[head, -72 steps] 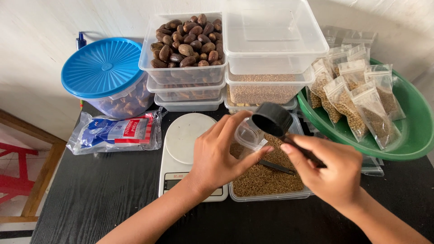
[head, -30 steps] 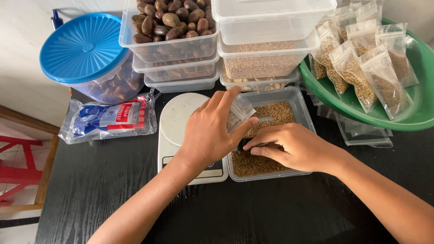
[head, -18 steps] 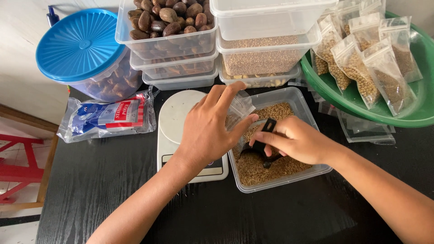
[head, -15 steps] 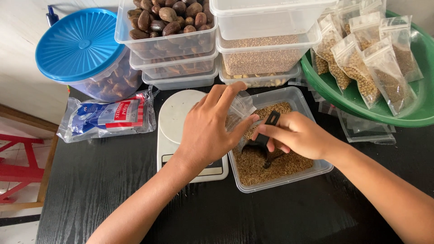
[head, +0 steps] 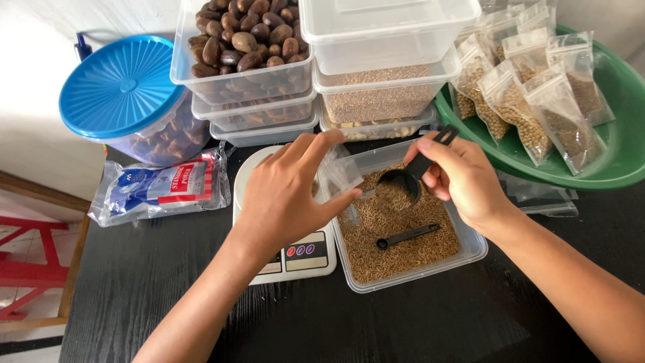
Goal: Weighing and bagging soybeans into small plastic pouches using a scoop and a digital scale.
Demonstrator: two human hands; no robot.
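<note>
Above the seed tub (head: 470, 250), right hand (head: 463, 178) has lifted its gripped scoop (head: 403, 181) — left hand (head: 285, 195) still pinching the pouch (head: 338, 173).

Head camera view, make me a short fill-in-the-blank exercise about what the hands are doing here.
1. The right hand holds a black ____ loaded with small brown seeds.
2. The left hand holds a small clear ____ open beside it.
3. A smaller black spoon lies on the seeds in the clear tub, touched by ____ hand.
4. The round container at the far left has a ____ lid.

Missing words: scoop; bag; neither; blue
</note>
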